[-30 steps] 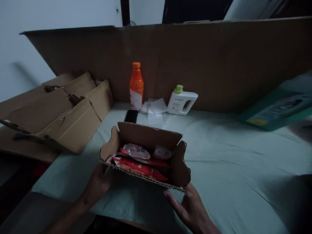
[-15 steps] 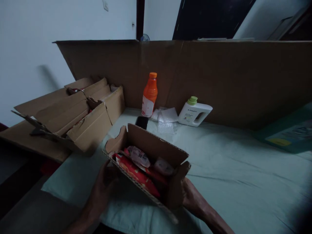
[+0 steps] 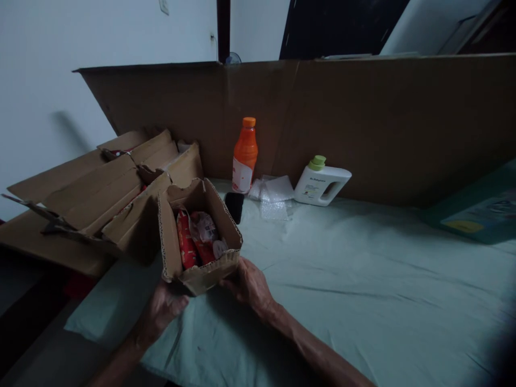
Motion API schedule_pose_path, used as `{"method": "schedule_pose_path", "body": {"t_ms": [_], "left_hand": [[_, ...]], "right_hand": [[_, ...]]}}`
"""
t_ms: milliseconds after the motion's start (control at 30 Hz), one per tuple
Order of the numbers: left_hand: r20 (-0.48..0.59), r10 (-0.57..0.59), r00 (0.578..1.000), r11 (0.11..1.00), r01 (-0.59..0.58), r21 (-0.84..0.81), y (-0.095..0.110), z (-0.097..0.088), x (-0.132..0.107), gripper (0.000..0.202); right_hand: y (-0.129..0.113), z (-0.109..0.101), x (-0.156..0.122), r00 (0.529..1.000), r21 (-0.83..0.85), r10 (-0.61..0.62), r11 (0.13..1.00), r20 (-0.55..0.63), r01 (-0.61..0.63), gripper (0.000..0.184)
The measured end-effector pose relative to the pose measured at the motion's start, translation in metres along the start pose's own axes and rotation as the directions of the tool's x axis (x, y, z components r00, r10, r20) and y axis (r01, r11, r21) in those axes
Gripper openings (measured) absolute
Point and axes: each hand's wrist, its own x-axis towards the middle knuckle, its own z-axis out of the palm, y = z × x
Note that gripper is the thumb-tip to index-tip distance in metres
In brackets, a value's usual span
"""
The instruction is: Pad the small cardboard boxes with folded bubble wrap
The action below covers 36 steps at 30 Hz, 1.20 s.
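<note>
A small open cardboard box is held up over the near left of the pale green sheet. Inside it lie red snack packets and a pinkish wrapped item. My left hand grips the box from beneath at its near left corner. My right hand is closed on its near right corner. The box is turned lengthwise, one short end toward me.
A larger torn cardboard box lies at the left. An orange bottle, a black phone, crumpled bubble wrap and a white jug with a green cap stand before a tall cardboard sheet. A teal box lies at the right.
Both hands have lifted the small box, turned it from crosswise to lengthwise and carried it left toward the torn box. My right hand has shifted left with it.
</note>
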Motion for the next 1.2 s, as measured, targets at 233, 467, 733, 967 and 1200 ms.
{"method": "schedule_pose_path", "body": {"t_ms": [233, 467, 733, 967, 1200], "left_hand": [[-0.032, -0.068, 0.997, 0.977, 0.073, 0.201, 0.002, 0.008, 0.031, 0.061], [-0.161, 0.027, 0.987, 0.99, -0.004, 0.143, -0.002, 0.01, 0.084, 0.064], [-0.275, 0.029, 0.961, 0.961, 0.049, 0.271, -0.006, 0.01, 0.152, 0.043], [-0.421, 0.104, 0.901, 0.956, 0.027, 0.293, -0.02, 0.024, 0.167, 0.043], [-0.15, 0.226, 0.962, 0.91, -0.154, 0.384, -0.012, 0.055, 0.128, 0.031]], "right_hand": [[0.01, 0.012, 0.007, 0.998, 0.009, -0.059, 0.998, -0.032, 0.059, 0.052], [0.026, 0.019, 0.046, 0.99, 0.049, -0.119, 0.991, -0.08, 0.123, 0.05], [0.041, 0.032, 0.05, 0.986, 0.017, -0.113, 0.993, -0.122, 0.116, 0.062], [0.04, 0.034, 0.048, 0.988, -0.021, -0.106, 0.994, -0.114, 0.105, 0.054], [0.038, 0.029, 0.049, 0.984, -0.041, -0.164, 0.986, -0.074, 0.161, 0.032]]}}
